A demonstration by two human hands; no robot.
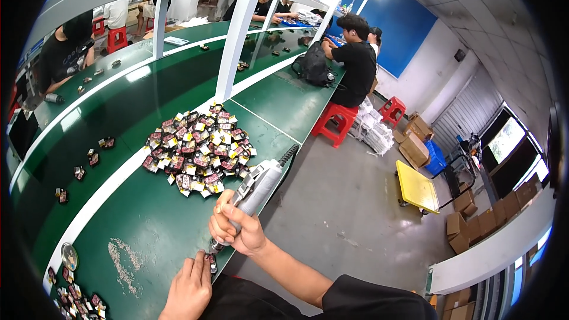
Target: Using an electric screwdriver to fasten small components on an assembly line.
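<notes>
Electric screwdriver pressed onto a small part at the near edge of the green table (154, 225).

The right hand (237, 228) has its fingers wrapped tight around the grey electric screwdriver (256, 188), tip down on a small dark part (211, 262). The left hand (191, 289) lies flat beside that part, fingers steadying it (whether they pinch it, I cannot tell). A heap of small packets (198, 149) sits further up the table; pale loose bits (123, 264) lie to the left.
</notes>
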